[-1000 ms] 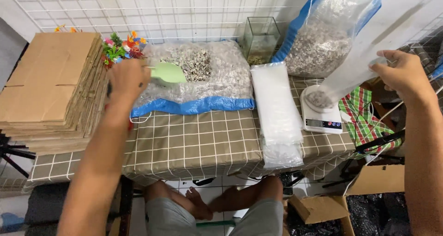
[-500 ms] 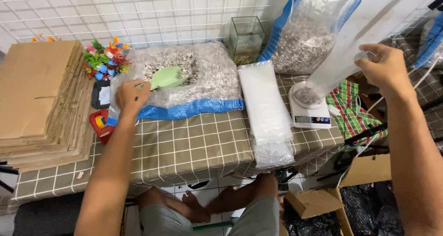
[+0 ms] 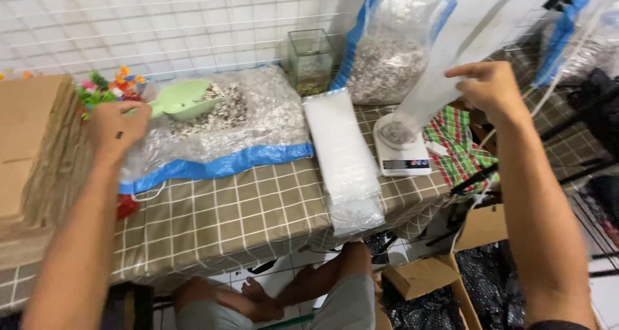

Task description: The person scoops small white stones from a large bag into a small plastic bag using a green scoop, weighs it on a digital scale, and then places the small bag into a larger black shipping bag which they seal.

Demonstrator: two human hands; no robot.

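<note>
Meanwhile, left hand point(image 3: 116, 127) grips green scoop point(image 3: 184, 99); right hand point(image 3: 493, 88) holds clear bag point(image 3: 445, 66).

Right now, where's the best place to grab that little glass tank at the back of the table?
Take the glass tank by its open top rim, from above. It stands upright against the wire grid, hemmed by the flat gravel bag and the leaning bag, so its sides look crowded; the top is free.

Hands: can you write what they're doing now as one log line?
left hand: holds green scoop in gravel sack | right hand: holds clear bag on scale
</note>
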